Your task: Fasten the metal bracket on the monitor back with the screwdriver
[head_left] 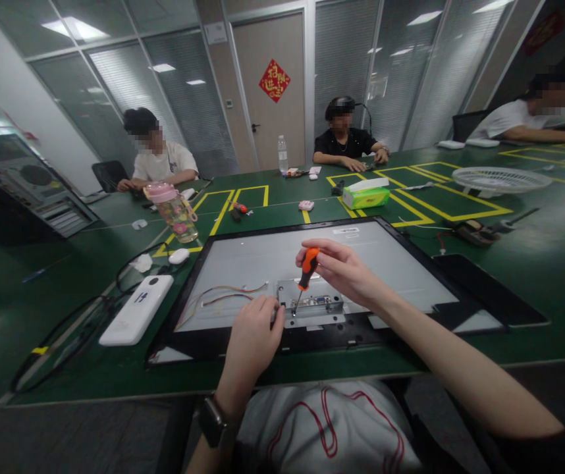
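My right hand (336, 266) is closed round the handle of an orange and black screwdriver (308, 266). The screwdriver leans slightly, its tip at the lower left part of a metal bracket (334, 307) with ports along it. This bracket sits on the grey back of a flat display panel (386, 263) with a black frame. Beside the bracket's left end rests my left hand (255, 329), fingers curled and thumb alongside; whatever they may grip is hidden. Thin coloured wires (228, 288) lie on the panel beyond my left hand.
Left of the panel are a white power bank (137, 309), black cables (72, 329) and a pink-lidded bottle (171, 212). A black flat panel (490, 289) lies at the right. Tissues (366, 195), a water bottle (282, 155) and a white round grille (500, 179) stand farther back. Several people sit around the table.
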The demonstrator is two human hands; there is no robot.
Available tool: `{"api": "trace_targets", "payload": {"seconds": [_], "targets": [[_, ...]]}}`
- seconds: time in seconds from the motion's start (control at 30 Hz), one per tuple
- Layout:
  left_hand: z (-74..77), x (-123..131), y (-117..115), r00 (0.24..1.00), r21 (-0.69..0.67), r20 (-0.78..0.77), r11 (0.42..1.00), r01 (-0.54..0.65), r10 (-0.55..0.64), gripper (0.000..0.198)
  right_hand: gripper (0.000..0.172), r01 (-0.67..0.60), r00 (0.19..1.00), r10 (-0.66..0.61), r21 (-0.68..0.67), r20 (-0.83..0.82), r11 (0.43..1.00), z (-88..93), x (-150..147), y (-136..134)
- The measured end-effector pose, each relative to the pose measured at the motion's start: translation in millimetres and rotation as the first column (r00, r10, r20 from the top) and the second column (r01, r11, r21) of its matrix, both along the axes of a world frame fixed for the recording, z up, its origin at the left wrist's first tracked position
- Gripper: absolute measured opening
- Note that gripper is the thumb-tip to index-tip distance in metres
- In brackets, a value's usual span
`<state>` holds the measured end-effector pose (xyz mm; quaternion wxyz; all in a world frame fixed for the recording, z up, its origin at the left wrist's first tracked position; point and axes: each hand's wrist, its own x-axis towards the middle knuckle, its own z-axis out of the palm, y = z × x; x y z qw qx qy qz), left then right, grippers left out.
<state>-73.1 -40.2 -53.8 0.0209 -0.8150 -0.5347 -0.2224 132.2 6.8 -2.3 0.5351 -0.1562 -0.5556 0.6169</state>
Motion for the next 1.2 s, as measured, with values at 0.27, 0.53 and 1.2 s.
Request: {"api": "trace_targets", "payload": {"seconds": [0.27,0.53,1.2], "targets": [[1.7,1.2,0.6,1.0,-0.006,0.002,1.0,0.001,-0.001,0.015,0.022,0.018,1.0,-0.018,-0.001,-0.01,1.0,-2.7,-1.5,1.1],[0.7,0.5,0.4,1.0,0.0,0.007,1.0,0.007,-0.007,0.015,0.023,-0.118,0.992,0.118,0.005,-0.041,0.993,0.6,-2.8,-1.5],[2.8,2.0,0.2,1.0,0.008,-0.011,1.0,0.007,-0.007,0.015,0.02,-0.027,1.0,0.027,0.032,-0.012,0.999,-3.2,-1.2,1.5]]}}
